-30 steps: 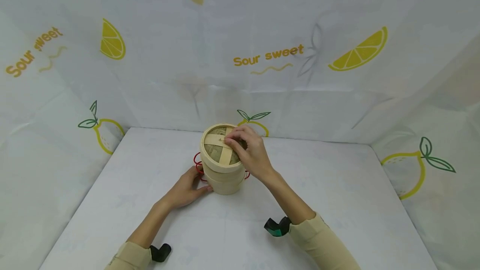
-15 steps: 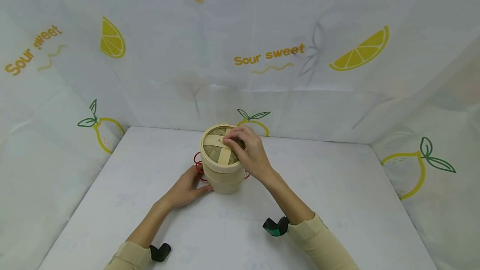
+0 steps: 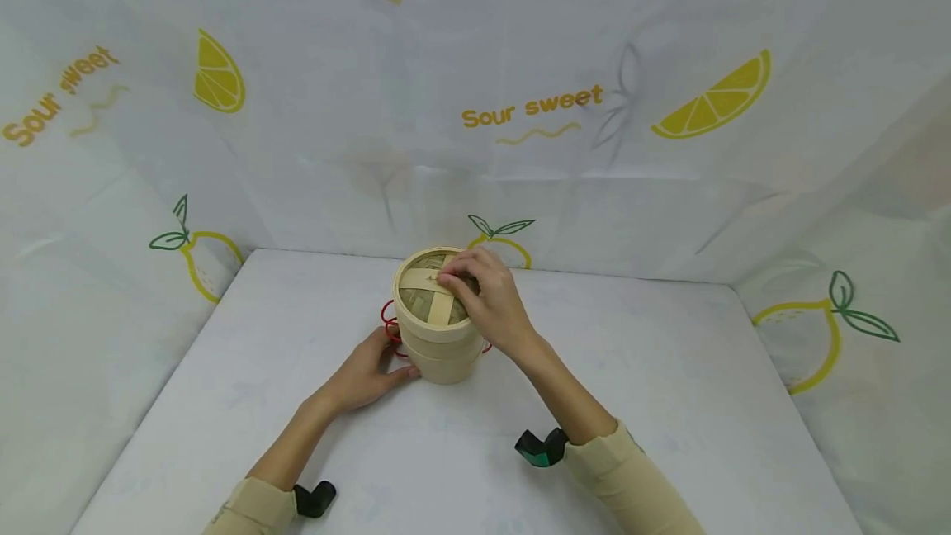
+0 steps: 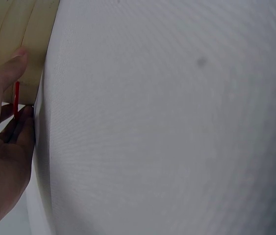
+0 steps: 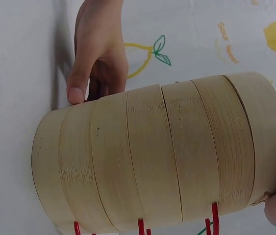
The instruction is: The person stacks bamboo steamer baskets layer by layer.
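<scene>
A stacked round bamboo steamer (image 3: 444, 363) stands on the white table near its back edge. Its woven lid (image 3: 418, 281) sits on top, crossed by two pale strips. My right hand (image 3: 494, 304) reaches over and pinches the lid at the middle, where the strips cross. Low on the left side, my left hand (image 3: 364, 374) grips the bottom tier, thumb at the front and fingers behind, partly hidden. Red cord loops (image 3: 390, 322) stick out from the steamer's sides. In the right wrist view several tiers (image 5: 147, 156) show, with the left thumb (image 5: 77, 94) against the lowest.
The white-covered table (image 3: 713, 403) extends around the steamer. Behind it hangs a pale sheet (image 3: 334, 89) printed with lemons and lettering. A black wrist mount sits at each sleeve cuff, the left mount (image 3: 315, 499) and the right mount (image 3: 541, 447).
The right hand and forearm have drifted slightly left, still pinching the lid. The left hand keeps its hold, and the whole head view has shifted a little.
</scene>
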Available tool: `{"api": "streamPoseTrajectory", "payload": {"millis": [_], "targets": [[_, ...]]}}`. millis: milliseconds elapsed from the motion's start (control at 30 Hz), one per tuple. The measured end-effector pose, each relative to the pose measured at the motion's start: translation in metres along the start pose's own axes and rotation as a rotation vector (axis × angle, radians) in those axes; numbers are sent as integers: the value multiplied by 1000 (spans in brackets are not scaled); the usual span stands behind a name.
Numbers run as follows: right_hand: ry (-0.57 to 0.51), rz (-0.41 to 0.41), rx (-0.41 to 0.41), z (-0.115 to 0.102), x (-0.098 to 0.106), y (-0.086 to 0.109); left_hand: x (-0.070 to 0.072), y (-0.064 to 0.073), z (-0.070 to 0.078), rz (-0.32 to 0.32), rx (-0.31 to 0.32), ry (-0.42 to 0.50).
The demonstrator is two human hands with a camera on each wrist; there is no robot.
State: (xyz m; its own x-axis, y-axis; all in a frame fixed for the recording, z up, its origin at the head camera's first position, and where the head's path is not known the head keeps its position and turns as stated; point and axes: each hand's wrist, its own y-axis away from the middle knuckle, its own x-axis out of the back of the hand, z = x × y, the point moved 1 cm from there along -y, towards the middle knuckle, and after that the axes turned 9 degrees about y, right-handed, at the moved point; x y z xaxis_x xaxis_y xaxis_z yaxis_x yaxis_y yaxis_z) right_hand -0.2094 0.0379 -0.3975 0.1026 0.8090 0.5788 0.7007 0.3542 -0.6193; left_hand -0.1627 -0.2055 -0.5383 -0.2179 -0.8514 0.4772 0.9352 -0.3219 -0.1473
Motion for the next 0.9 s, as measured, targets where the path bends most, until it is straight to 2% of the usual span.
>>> {"api": "streamPoseTrajectory", "payload": {"millis": [900], "targets": [[5, -22, -23, 2, 1, -1, 1, 1, 4, 3, -3, -26]]}}
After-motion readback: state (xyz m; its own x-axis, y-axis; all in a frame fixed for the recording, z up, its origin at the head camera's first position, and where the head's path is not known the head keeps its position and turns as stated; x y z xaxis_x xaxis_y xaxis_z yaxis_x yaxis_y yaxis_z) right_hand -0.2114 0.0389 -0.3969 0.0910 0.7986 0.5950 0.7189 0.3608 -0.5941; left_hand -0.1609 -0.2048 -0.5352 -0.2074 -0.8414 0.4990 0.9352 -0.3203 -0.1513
